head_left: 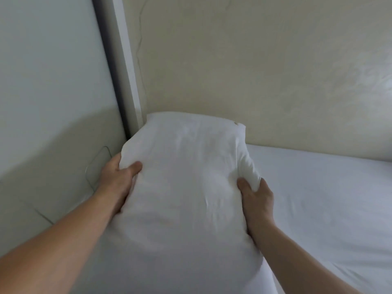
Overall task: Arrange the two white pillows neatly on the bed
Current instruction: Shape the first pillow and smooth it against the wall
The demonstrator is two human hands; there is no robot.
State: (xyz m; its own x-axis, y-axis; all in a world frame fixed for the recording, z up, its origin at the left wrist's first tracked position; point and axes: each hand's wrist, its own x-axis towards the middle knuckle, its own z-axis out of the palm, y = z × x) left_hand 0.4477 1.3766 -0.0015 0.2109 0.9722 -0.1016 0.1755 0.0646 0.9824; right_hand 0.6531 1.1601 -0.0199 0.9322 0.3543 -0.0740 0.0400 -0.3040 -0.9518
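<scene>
The pillow is matt white cloth, softly creased; the bed sheet similar; the wall faintly glossy.

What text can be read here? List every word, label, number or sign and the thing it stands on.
None: no readable text shows anywhere.
Pillow, held by the left hand and right hand: one tiny brownish mark near its far corner, too small to read.
Bed sheet and wall: blank.

one white pillow, two hands, one bed
</scene>
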